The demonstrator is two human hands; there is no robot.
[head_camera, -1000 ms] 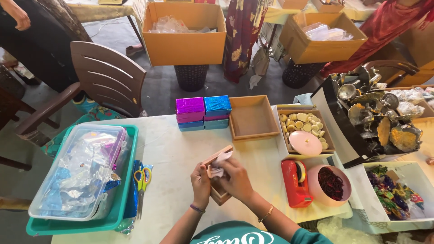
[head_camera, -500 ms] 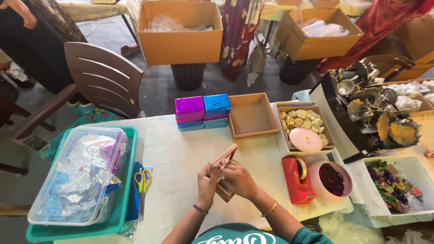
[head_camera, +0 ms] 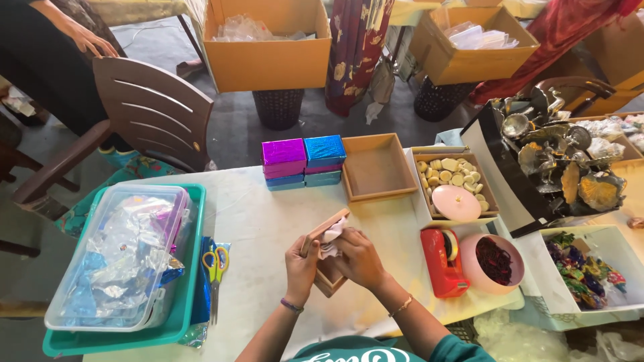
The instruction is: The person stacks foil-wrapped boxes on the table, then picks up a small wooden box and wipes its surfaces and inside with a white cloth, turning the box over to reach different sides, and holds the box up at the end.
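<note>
My left hand (head_camera: pixel 301 261): clasped round the left edge of a small wooden box (head_camera: pixel 327 231), which I hold tilted just above the table.
My right hand (head_camera: pixel 357 256): fingers closed on a white cloth (head_camera: pixel 331 236), pressed against the box's face.
Second box (head_camera: pixel 330 278): another small wooden one, sitting on the table right under my hands.
Table (head_camera: pixel 255 221): pale, cream-coloured top, slightly stained, crowded at its far and right edges.
Left of me: a teal tray (head_camera: pixel 191 295) holding a clear plastic tub (head_camera: pixel 121 258) stuffed with crinkled foil wrappers; scissors (head_camera: pixel 215 265) with yellow-green handles lie just beside the tray.
Far edge: stacks of purple and blue foil-wrapped boxes (head_camera: pixel 303 161), then an empty wooden tray (head_camera: pixel 378 167).
Right of me: a red tape dispenser (head_camera: pixel 443 261), a pink bowl (head_camera: pixel 495 261) of dark red bits, a tray of pale round pieces (head_camera: pixel 456 177) with a pink lid on it.
Far right: a white tub of coloured wrapped bits (head_camera: pixel 583 271), and silver metal ornaments (head_camera: pixel 557 151).
Room: grey floor, a brown slatted chair (head_camera: pixel 151 110) by the table, two open cardboard cartons (head_camera: pixel 268 47) on dark baskets, other people's clothing visible at the back.
</note>
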